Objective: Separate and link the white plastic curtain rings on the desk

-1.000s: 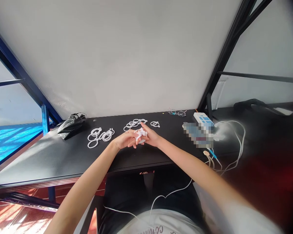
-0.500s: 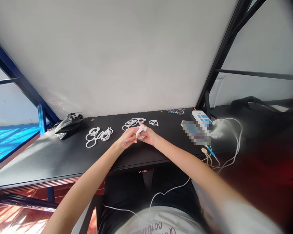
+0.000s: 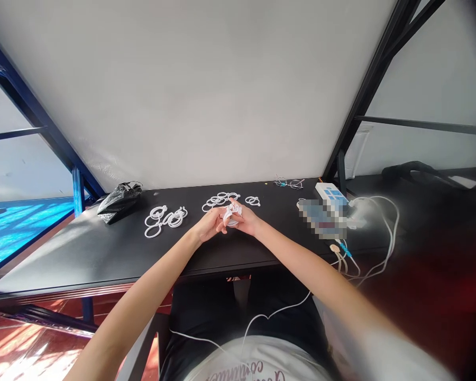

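Over the front half of the black table, my left hand (image 3: 209,225) and my right hand (image 3: 249,219) meet, both closed on a small bunch of white plastic rings (image 3: 232,210). Fingers hide part of the bunch, so I cannot tell how many rings are in it. Just behind my hands lies a row of white rings with small tabs, like curtain rings (image 3: 217,200). A pair of overlapping rings (image 3: 253,201) rests to the right of that row. Off to the left is another loose group of white rings (image 3: 154,230).
A crumpled black plastic bag (image 3: 120,201) sits at the table's back left. Eyeglasses (image 3: 289,183) lie near the wall. At right are a white power strip (image 3: 331,197), a blurred-out phone (image 3: 323,219) and looping white cables (image 3: 392,233). Metal frame bars slope on both sides.
The camera view has shifted slightly, so the table things appear a little further right. Both hands stay together on the white rings, with the fingers and the bunch slightly turned.
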Motion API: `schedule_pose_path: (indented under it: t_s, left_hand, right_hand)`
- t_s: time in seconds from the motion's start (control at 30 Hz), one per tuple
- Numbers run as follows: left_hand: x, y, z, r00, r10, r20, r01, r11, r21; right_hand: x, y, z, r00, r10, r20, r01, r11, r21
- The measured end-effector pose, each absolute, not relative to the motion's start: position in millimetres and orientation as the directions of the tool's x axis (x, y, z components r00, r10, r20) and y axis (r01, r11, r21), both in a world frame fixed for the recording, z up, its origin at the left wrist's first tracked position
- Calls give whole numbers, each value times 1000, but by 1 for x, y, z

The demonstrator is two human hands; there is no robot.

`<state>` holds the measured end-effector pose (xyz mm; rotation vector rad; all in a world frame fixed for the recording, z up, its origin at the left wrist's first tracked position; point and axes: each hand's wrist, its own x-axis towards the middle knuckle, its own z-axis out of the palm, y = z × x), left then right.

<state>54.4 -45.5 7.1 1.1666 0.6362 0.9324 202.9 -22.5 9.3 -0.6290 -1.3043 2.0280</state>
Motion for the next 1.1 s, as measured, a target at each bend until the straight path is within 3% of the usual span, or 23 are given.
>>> schedule_pose_path:
  t_s: [0.2, 0.3, 0.43, 0.63, 0.7, 0.77, 0.9, 1.1]
  left_hand:
    - [54, -37, 4, 482, 876, 3, -342, 185, 921]
    - [52, -38, 6, 445, 896, 11, -318, 146, 937]
    - [36, -40, 20, 324, 944, 62, -125, -22, 992]
    - [-49, -27, 53, 45, 991, 126, 173, -132, 976]
    - [-83, -24, 57, -43, 968, 246, 635, -163, 755]
    - [-109, -24, 57, 26, 973, 230, 841, -146, 521]
    - [-131, -29, 50, 135, 985, 110, 935, -163, 315]
    - [-136, -29, 54, 190, 981, 28, 943, -190, 274]
  right_hand:
    - [201, -21, 4, -523, 840, -145, -377, -380, -844]
    - [203, -21, 6, -452, 871, -194, -416, -398, -818]
    - [213, -21, 13, -374, 903, -210, -418, -367, -831]
    - [229, -24, 19, -267, 953, -143, -289, -221, -932]
    - [229, -25, 19, -257, 958, -128, -258, -196, -946]
    - [229, -26, 19, -256, 958, -128, -230, -189, -955]
    - [228, -28, 20, -260, 958, -124, -197, -178, -964]
    - [231, -26, 21, -211, 970, -123, -217, -169, -961]
